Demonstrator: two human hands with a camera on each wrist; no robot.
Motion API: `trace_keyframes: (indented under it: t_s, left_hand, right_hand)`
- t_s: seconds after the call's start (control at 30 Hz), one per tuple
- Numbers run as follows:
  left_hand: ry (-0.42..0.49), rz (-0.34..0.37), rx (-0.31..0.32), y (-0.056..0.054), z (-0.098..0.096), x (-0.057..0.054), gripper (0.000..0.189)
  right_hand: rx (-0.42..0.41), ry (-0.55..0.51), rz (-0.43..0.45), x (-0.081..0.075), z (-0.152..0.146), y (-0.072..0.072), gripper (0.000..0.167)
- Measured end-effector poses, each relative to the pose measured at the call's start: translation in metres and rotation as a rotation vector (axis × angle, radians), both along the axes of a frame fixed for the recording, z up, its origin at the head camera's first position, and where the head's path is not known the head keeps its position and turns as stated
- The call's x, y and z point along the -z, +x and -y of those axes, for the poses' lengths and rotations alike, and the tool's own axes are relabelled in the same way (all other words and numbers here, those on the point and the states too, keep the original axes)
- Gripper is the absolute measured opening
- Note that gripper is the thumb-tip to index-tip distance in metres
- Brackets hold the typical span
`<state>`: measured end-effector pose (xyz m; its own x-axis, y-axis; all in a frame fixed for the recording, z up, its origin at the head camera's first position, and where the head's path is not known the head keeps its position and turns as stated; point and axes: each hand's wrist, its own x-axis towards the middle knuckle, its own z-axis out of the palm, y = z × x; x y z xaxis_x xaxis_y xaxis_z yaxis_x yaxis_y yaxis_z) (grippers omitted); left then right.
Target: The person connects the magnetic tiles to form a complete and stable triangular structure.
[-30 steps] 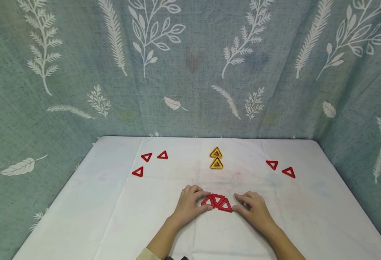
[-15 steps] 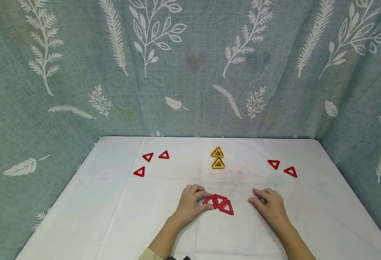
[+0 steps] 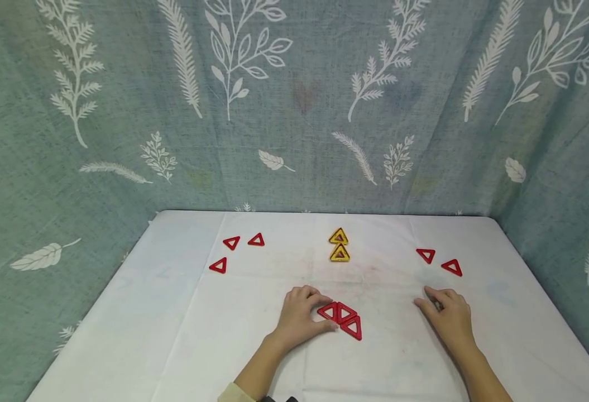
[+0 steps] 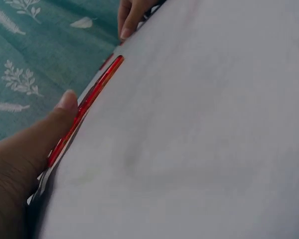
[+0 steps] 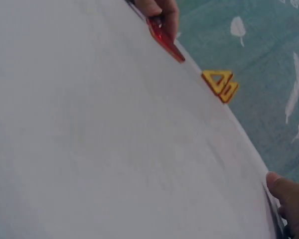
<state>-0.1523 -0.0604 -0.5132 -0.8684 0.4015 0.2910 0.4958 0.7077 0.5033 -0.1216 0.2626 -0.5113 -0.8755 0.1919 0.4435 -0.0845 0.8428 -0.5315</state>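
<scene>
Three red open-centred triangle tiles lie edge to edge on the white cloth in the head view. My left hand (image 3: 301,317) holds the leftmost red triangle (image 3: 328,312) between thumb and index fingertip. Beside it sit the middle red triangle (image 3: 345,313) and the lower right one (image 3: 353,328). In the left wrist view, the thumb lies along the edge of a red tile (image 4: 84,110). Off to the right, my right hand (image 3: 447,314) is over the cloth with fingers loosely bent and nothing in them. Its thumb (image 5: 281,188) shows in the right wrist view.
Two yellow triangles (image 3: 339,254) are at the back middle of the white-covered table (image 3: 244,324). Three single red triangles (image 3: 218,266) lie back left. Another two red triangles (image 3: 452,267) lie back right, just beyond my right hand. A green leaf-patterned curtain (image 3: 294,156) surrounds the table.
My right hand has moved away from the red tiles toward the right. The joined red triangles have turned slightly clockwise by the left hand, which has kept its place.
</scene>
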Motion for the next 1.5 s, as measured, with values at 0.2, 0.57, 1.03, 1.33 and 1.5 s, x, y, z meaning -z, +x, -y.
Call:
trace_keyframes:
  t_s: [0.2, 0.57, 1.03, 1.33, 1.5]
  left_hand:
    - [-0.072, 0.065, -0.044, 0.002, -0.007, -0.001, 0.050]
    - [-0.055, 0.071, -0.027, 0.004, -0.005, 0.000, 0.046]
    - [-0.061, -0.012, 0.007, 0.002, -0.003, 0.002, 0.042]
    - [-0.030, 0.021, 0.023, 0.000, 0.000, -0.001, 0.041]
    - [-0.003, 0.013, -0.004, 0.000, -0.001, 0.001, 0.045]
  right_hand:
    - [0.040, -0.002, 0.048, -0.001, -0.013, -0.002, 0.045]
    - [0.116, -0.190, 0.099, -0.004, -0.036, -0.015, 0.045]
    - [0.291, -0.146, 0.268, -0.006, -0.054, -0.050, 0.071]
    - [0.341, -0.064, 0.315, -0.007, -0.052, -0.063, 0.064]
    - [0.346, -0.040, 0.354, -0.006, -0.052, -0.065, 0.059]
